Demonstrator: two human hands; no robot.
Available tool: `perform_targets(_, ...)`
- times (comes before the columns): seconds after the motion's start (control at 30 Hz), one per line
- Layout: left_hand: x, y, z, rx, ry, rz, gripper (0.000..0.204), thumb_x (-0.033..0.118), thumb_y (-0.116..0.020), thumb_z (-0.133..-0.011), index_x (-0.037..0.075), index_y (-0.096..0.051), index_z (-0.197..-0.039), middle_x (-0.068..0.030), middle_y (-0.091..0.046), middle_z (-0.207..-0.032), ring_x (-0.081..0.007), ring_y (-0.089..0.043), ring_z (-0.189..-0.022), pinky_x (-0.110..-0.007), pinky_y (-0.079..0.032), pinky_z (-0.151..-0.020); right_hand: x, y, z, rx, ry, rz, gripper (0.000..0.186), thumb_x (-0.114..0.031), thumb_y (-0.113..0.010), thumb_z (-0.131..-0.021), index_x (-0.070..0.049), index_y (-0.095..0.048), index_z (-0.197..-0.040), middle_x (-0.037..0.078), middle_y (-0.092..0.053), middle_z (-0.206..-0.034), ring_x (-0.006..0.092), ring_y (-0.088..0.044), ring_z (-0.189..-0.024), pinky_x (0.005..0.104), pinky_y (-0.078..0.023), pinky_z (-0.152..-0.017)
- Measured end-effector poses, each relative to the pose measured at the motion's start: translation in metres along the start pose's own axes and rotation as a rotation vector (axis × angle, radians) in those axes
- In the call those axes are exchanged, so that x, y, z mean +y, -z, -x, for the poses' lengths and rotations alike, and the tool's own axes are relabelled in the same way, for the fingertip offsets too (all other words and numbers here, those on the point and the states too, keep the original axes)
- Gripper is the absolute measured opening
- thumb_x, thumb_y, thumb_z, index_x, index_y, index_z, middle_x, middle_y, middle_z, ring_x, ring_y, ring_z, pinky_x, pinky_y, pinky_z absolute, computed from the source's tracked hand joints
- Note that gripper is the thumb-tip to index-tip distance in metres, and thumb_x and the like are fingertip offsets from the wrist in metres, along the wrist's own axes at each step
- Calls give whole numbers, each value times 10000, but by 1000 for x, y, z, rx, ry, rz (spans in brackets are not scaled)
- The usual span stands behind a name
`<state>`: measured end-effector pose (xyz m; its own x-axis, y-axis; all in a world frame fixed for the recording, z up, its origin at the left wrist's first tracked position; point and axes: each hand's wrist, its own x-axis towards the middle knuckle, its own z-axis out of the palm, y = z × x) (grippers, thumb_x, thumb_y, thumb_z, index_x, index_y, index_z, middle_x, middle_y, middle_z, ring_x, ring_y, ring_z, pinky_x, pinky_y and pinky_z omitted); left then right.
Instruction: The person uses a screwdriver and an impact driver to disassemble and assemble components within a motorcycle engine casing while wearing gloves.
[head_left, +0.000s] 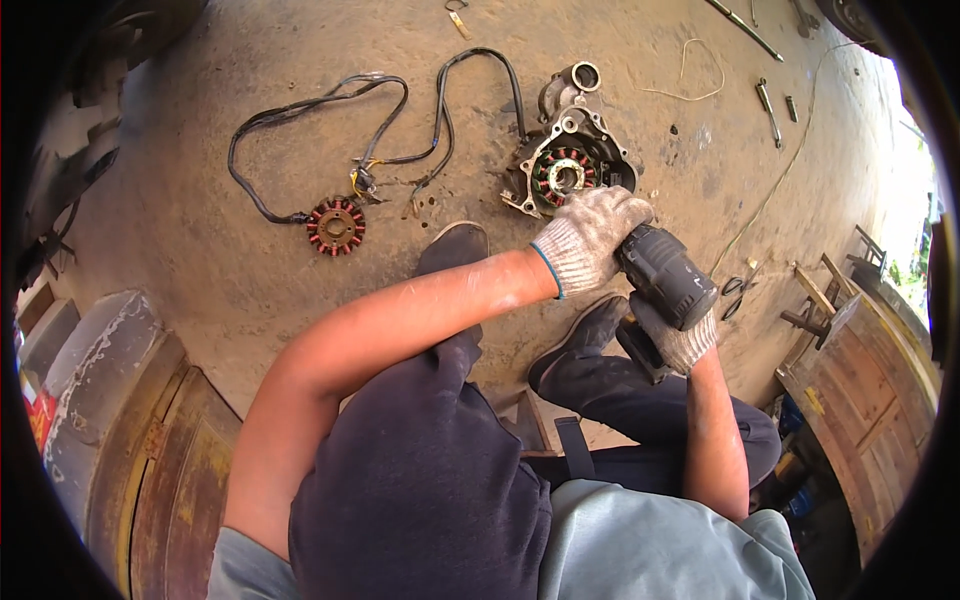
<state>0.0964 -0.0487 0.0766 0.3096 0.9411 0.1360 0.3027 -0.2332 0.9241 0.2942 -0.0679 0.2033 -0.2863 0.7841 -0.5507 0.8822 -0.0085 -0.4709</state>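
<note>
Right of centre in the head view, the right hand (680, 338) is wrapped around the drill (668, 275). The drill looks stiff and nose-heavy, best held by its grip with support near the front. Its nose points toward the casing (553, 108), upper centre right on the floor (180, 250); that seems rigid, weighty metal, perhaps slick with grease, safest taken by the outer rim, away from the more delicate coil ring (545, 178) inside. The left hand (597, 225), fingers curled, lies over the casing's lower edge beside the drill's nose; whatever it grips is hidden, so I cannot tell. Its arm reaches across from lower left, while the right forearm rises steeply from lower right.
</note>
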Motion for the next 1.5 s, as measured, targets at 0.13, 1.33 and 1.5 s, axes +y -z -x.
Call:
perform_targets(0.13,1,10,3,-45,34,-3,568,132,-817,-793,82,-639,-1329,-175,-655,-1242,-390,-639,-1194,-505,-528,-1009,-7,6,-6,-15,55,32,308,-179,-832,-875,-51,-731,-1136,98,-757,-980,235,-726,-879,403,-598,-812)
perform_targets(1.33,-76,60,40,-91,238,-514,646,114,-659,-928,-16,-431,-1519,-270,-583,-1406,-408,-670,-1215,-501,-610,-954,-65,52,-80,-335,185,797,291,-331,-751,-886,-49,-759,-958,196,-761,-889,409,-745,-848,505,-596,-774)
perform_targets(1.5,-68,61,38,-169,344,-449,735,76,-711,-887,-3,-425,-1559,-294,-505,-1546,-452,-599,-1351,-496,-545,-1092,-61,58,-87,-412,126,800,333,-337,-745,-883,-60,-742,-1068,197,-775,-972,395,-751,-931,485,-599,-842)
